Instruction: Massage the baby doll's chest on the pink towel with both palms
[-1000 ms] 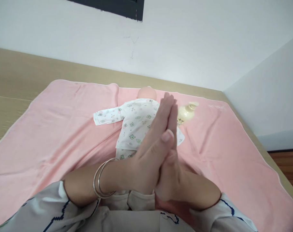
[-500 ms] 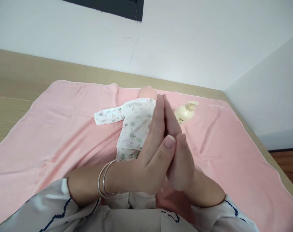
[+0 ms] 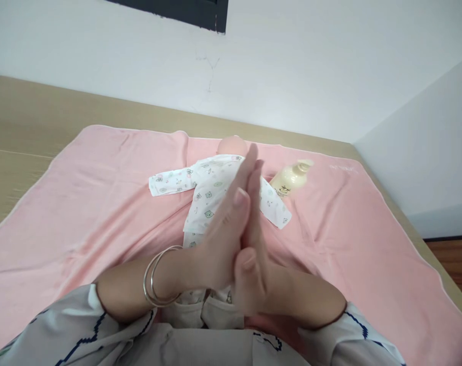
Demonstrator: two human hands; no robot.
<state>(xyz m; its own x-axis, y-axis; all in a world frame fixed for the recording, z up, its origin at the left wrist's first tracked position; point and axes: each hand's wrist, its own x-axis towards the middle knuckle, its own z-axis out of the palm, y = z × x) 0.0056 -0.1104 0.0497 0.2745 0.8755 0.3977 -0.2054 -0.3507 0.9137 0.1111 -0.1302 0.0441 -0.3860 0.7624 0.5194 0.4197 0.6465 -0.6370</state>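
Observation:
My left hand (image 3: 218,239) and my right hand (image 3: 254,279) are pressed flat palm to palm, fingers stretched out and pointing away from me, nothing visible between them. Two silver bangles (image 3: 154,277) ring my left wrist. Just beyond the fingertips lies a baby doll (image 3: 210,195) on its back in a white printed suit, its bare head (image 3: 231,146) at the far end. A cream pump bottle (image 3: 290,179) lies on its side right of the doll. My hands hide the doll's lower body.
A pink towel (image 3: 101,203) covers a light wooden surface (image 3: 21,122) that meets a white wall. At the far right the surface's edge drops to a wooden floor (image 3: 456,259). My white sleeves fill the bottom of the view.
My palms have slid against each other: the left hand moved forward and the right hand drew back toward me. The doll and bottle have not moved.

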